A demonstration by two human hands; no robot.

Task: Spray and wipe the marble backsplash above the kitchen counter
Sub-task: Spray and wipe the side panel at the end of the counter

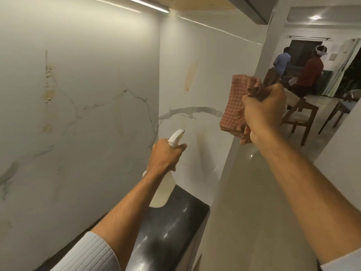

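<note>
The white marble backsplash (82, 106), with grey veins and yellowish stains, fills the left and centre of the head view and turns a corner at mid-frame. My left hand (166, 155) grips the neck of a translucent white spray bottle (164, 189), nozzle pointing at the end panel of the backsplash. My right hand (263, 110) is raised to the right, closed around a bunched red-and-white checked cloth (235, 106) that hangs clear of the wall.
A glossy black counter (172, 227) runs under the backsplash. Right of it rises a cream partition (254, 202). An upper cabinet with a light strip (148, 3) overhangs. Beyond are wooden chairs (300, 116) and two people (310, 75) standing.
</note>
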